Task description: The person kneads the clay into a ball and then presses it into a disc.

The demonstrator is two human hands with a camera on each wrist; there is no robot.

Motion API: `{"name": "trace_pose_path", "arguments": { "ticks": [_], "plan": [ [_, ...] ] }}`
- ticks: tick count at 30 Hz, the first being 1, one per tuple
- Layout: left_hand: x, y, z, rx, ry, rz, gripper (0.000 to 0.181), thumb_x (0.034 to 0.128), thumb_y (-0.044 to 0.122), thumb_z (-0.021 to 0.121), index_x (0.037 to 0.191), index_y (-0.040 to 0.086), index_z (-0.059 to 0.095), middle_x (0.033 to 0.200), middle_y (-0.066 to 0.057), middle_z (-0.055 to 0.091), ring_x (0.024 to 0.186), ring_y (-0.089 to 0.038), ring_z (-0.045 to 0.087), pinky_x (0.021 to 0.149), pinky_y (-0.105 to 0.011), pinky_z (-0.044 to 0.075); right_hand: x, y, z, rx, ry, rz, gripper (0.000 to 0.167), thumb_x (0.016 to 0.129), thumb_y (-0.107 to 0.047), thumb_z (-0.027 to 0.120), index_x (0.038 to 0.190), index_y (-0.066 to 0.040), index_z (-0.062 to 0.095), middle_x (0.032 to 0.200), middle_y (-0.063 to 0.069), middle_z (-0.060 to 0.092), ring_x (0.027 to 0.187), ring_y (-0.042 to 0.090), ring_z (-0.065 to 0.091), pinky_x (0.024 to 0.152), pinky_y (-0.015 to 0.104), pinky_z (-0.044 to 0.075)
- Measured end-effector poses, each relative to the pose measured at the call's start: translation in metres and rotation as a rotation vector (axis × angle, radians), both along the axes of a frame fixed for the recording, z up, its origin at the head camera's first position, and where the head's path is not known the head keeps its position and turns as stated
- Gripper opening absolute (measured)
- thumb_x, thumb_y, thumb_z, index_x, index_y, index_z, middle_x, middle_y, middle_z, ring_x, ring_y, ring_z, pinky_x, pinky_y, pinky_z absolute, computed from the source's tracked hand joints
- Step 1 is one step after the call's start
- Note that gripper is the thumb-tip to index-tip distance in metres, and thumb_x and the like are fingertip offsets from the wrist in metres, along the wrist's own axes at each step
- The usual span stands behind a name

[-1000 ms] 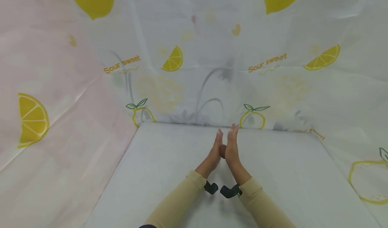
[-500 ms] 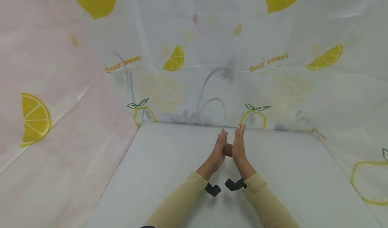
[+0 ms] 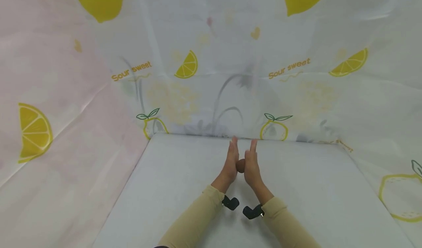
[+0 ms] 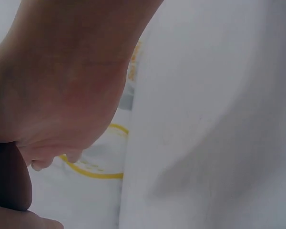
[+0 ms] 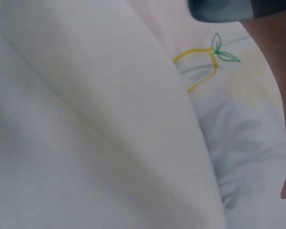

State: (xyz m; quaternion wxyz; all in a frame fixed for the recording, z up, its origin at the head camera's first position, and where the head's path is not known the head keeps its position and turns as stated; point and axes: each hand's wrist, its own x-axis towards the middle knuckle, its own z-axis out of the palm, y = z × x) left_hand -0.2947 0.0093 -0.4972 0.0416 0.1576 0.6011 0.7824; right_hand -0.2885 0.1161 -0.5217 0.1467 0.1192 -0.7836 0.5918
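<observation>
A small brown lump, smooth and roundish like modelling clay, sits pressed between the two palms in the head view. My left hand is upright with straight fingers, its palm against the lump's left side. From the other side my right hand faces it, fingers straight as well, palm touching the lump. Both are raised over the white tabletop. The left wrist view shows the lump dark at the left edge, between the large right hand and part of the left hand. I cannot see the lump in the right wrist view.
A white tabletop lies below the hands. Behind and beside it hangs a lemon-printed cloth. Each wrist carries a black camera mount, the left mount close to the right mount.
My left hand has slid forward and my right hand back against each other, so the left fingertips now reach slightly farther. The brown lump stays between the palms.
</observation>
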Motion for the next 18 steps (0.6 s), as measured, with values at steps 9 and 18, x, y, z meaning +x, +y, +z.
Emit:
{"name": "trace_pose_path", "arguments": {
  "ticks": [9,18],
  "plan": [
    [-0.003,-0.001,-0.001,-0.083,-0.067,0.110,0.084,0.1038,0.068,0.012,0.164,0.010,0.004,0.171,-0.004,0.000,0.156,-0.021,-0.005,0.124,-0.050,-0.001,0.016,-0.020,0.005,-0.009,0.075,0.040,0.062,0.113,-0.020,0.026,0.162,-0.003,-0.008,0.170,0.011,-0.002,0.156,0.027,-0.004,0.124,0.054,0.002],
    [-0.003,-0.002,-0.003,-0.112,-0.150,0.165,0.091,0.1000,0.075,0.013,0.164,0.011,0.010,0.171,-0.004,0.004,0.156,-0.024,0.000,0.124,-0.052,0.000,0.030,-0.026,0.034,-0.160,-0.006,0.107,0.059,0.111,-0.012,0.020,0.158,0.006,-0.012,0.169,0.019,-0.004,0.156,0.031,-0.004,0.124,0.052,-0.001]
  ]
}}
